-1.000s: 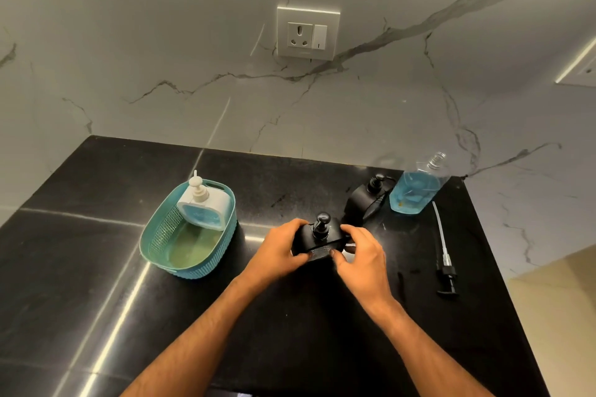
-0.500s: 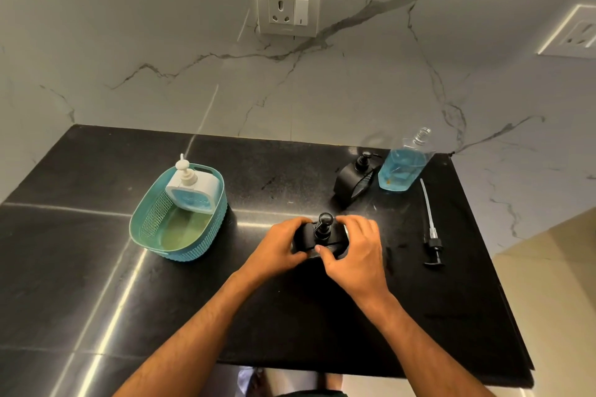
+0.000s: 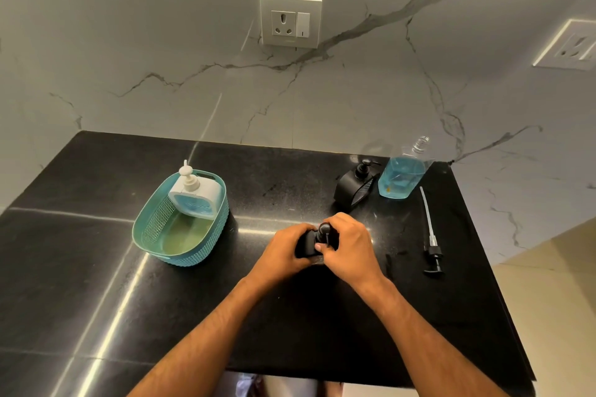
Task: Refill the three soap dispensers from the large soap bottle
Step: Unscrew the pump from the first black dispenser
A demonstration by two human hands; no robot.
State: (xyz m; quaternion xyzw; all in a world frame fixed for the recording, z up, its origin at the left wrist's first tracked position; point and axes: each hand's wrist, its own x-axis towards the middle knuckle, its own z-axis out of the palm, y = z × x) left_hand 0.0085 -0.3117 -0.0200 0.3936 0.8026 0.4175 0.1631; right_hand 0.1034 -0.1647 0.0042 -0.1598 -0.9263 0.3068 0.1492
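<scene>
A black soap dispenser (image 3: 306,243) stands mid-counter. My left hand (image 3: 283,250) grips its body from the left, and my right hand (image 3: 350,246) is closed over its black pump head (image 3: 323,230). A second black dispenser (image 3: 353,187) stands further back to the right. Beside it is the large clear soap bottle (image 3: 401,176), uncapped and roughly half full of blue liquid. Its pump with long tube (image 3: 430,237) lies on the counter to the right. A white dispenser (image 3: 195,196) with blue soap leans inside the teal basket (image 3: 146,229).
The black counter (image 3: 96,284) ends at a front edge near me and a right edge past the loose pump. A marble wall rises behind, carrying a socket plate (image 3: 290,21) and a second socket (image 3: 574,45) at right.
My right hand has shifted from the dispenser's side up onto its pump head. My head has moved back, so the scene sits lower and smaller.
</scene>
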